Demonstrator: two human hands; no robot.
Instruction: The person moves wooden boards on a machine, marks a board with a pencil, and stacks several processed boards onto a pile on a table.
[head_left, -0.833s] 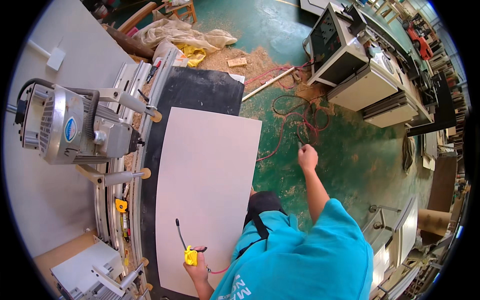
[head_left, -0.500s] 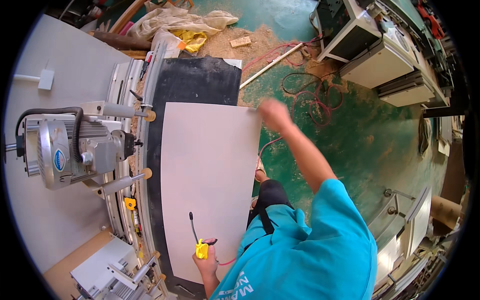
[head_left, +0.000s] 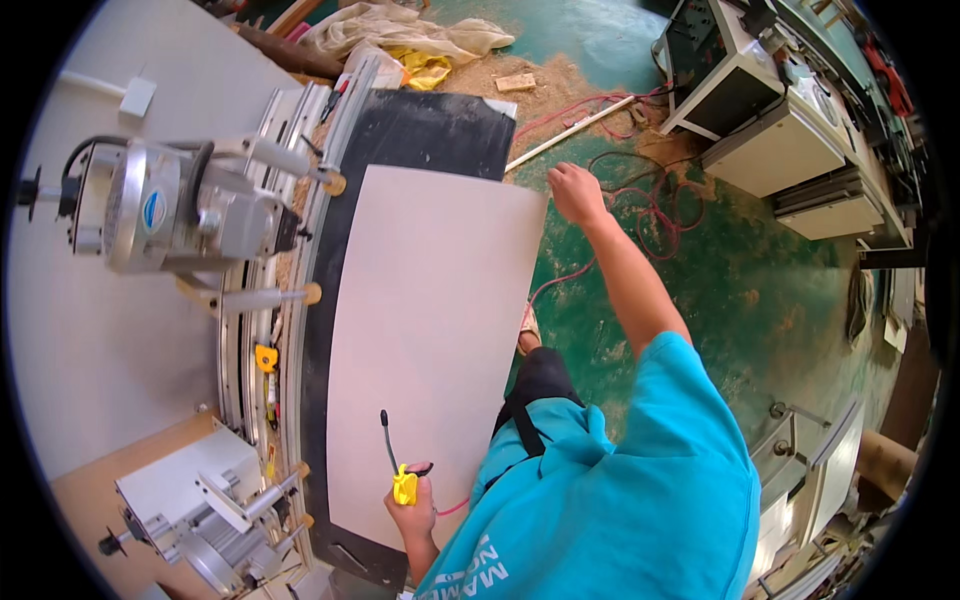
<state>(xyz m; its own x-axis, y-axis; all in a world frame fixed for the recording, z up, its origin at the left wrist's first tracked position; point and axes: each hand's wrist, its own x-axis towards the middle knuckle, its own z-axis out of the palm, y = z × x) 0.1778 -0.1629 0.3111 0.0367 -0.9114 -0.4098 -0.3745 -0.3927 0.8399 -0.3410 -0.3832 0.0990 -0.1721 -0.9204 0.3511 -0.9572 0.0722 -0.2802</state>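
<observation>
Low on the white panel [head_left: 430,320], my left hand [head_left: 412,517] is wrapped round a yellow air blow gun [head_left: 405,488]. Its thin black-tipped nozzle points away from me over the panel, and a pink-red hose runs off beside my shirt. My right hand [head_left: 577,194] is just off the panel's far right corner, fingers curled inward; whether anything is inside them is hidden. The panel lies flat on a black machine bed [head_left: 420,130].
Along the left stand a grey motor unit [head_left: 180,210] with rollers and a second unit [head_left: 200,500]. A yellow tape measure [head_left: 266,358] sits by the rail. Pink hose coils [head_left: 660,215], a white bar [head_left: 570,133] and sawdust lie on the green floor. A cabinet [head_left: 775,140] stands far right.
My right hand has gone from a blur at the panel's far right corner to slightly right and farther away. The left still grips the blow gun. The view has shifted, and the panel appears turned slightly.
</observation>
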